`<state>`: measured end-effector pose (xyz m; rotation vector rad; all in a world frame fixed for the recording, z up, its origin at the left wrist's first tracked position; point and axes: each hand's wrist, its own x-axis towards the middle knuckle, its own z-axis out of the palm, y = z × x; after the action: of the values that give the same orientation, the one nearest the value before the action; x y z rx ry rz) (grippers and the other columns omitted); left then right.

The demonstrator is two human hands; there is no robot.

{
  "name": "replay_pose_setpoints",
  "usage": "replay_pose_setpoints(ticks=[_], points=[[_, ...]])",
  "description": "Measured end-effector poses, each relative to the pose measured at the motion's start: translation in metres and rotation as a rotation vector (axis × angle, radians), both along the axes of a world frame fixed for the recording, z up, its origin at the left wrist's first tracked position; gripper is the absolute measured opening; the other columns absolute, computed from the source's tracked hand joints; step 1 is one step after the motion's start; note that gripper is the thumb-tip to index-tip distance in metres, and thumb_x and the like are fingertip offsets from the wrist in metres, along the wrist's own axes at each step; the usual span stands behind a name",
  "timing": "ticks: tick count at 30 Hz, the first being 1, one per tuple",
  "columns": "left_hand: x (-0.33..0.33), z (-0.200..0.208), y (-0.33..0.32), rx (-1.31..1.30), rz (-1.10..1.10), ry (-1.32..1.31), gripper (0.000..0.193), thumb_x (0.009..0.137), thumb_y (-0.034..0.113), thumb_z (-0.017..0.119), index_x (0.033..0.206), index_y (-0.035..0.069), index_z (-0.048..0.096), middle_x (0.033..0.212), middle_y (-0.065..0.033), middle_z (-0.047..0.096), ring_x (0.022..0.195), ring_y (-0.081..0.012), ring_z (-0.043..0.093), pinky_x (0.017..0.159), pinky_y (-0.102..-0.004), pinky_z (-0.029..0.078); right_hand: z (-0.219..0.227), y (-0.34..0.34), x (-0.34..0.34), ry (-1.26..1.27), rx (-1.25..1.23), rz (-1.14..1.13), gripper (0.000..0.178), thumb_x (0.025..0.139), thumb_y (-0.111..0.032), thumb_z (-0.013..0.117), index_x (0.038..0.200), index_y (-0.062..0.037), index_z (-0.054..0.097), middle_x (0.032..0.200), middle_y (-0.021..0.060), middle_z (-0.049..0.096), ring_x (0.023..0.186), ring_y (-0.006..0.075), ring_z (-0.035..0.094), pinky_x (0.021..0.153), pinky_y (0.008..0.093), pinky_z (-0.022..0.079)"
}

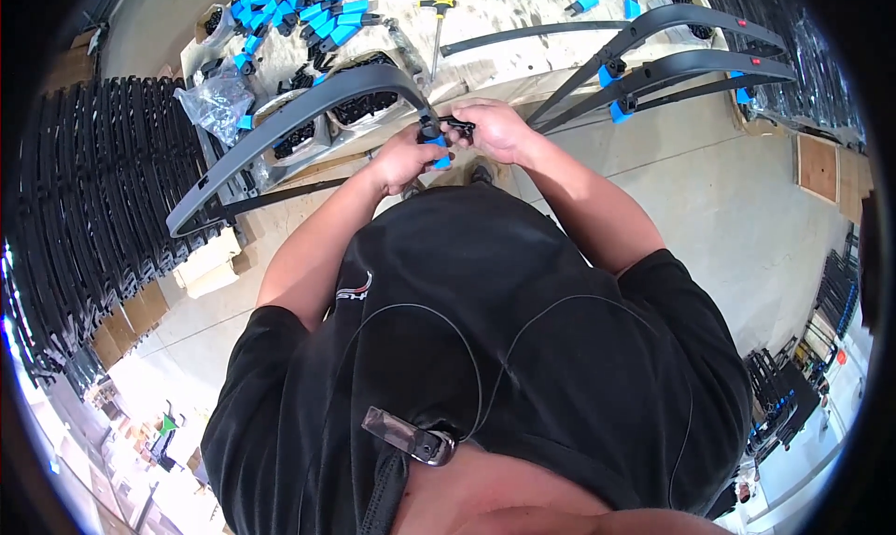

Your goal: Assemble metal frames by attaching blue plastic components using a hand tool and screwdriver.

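Observation:
My left hand (403, 158) is closed around the end of a long curved black frame (313, 103), where a blue plastic piece (437, 152) is fitted. The frame arches out to the left over the table edge. My right hand (495, 130) pinches a small black part (460, 124) right beside that end, its fingers close to those of my left hand. Whether the small part touches the frame is hard to tell. Two similar curved black frames (653, 61) with blue pieces on them rest at the table's right side.
On the wooden table (495, 63) lie a pile of blue plastic pieces (331, 17) and a yellow T-handled tool (437, 8). A box of small black parts (366, 105) and a clear plastic bag (217, 101) sit near its edge. Stacked black frames (93, 180) stand at left.

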<state>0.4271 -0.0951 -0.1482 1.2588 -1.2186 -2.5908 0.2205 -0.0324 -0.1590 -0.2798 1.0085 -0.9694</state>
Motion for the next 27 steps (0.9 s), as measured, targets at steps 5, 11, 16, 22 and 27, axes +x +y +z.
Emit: replay_pose_setpoints(ticks=[5,11,16,22,27], points=[[-0.009,-0.008,0.008,-0.019,0.155,0.02,0.046,0.092,-0.002,0.063,0.136,0.001,0.048,0.123,-0.0096,0.062,0.111,-0.0227,0.066,0.099,-0.0415,0.056,0.002,-0.005,-0.005,-0.055,-0.001,-0.007,0.023,0.101,-0.015,0.062,0.117,0.0009,0.068,0.093,0.0077,0.07,0.074,0.0143,0.061,0.067,0.0307,0.051],[-0.012,-0.014,0.01,-0.074,0.263,-0.012,0.045,0.089,-0.005,0.064,0.132,0.0,0.051,0.121,-0.0089,0.063,0.111,-0.022,0.066,0.1,-0.0367,0.052,-0.02,-0.016,-0.004,-0.136,0.016,-0.014,0.02,0.1,-0.016,0.063,0.112,0.0002,0.068,0.09,0.0079,0.068,0.072,0.0147,0.06,0.063,0.0302,0.049],[-0.01,-0.017,0.01,-0.142,0.275,-0.081,0.044,0.086,-0.001,0.067,0.128,-0.002,0.053,0.115,-0.0083,0.064,0.101,-0.0182,0.065,0.09,-0.0326,0.052,-0.019,-0.022,-0.003,-0.132,0.009,0.004,0.019,0.099,-0.017,0.066,0.11,-0.0017,0.069,0.089,0.006,0.068,0.072,0.0126,0.06,0.063,0.0271,0.045],[-0.011,-0.008,0.012,-0.151,0.298,-0.13,0.044,0.084,0.002,0.071,0.125,-0.004,0.058,0.104,-0.0056,0.066,0.087,-0.0127,0.061,0.075,-0.0271,0.048,-0.021,-0.025,-0.008,-0.217,-0.012,0.07,0.016,0.098,-0.019,0.068,0.106,-0.0041,0.069,0.087,0.0045,0.068,0.072,0.0109,0.059,0.061,0.0253,0.044],[-0.011,-0.015,0.009,-0.046,0.344,-0.052,0.043,0.09,0.003,0.068,0.13,-0.002,0.054,0.121,-0.0103,0.064,0.11,-0.0212,0.064,0.101,-0.0374,0.051,-0.025,-0.03,-0.011,-0.215,0.003,0.106,0.016,0.098,-0.019,0.068,0.105,-0.0048,0.069,0.086,0.0037,0.067,0.072,0.0106,0.059,0.06,0.0246,0.043]])
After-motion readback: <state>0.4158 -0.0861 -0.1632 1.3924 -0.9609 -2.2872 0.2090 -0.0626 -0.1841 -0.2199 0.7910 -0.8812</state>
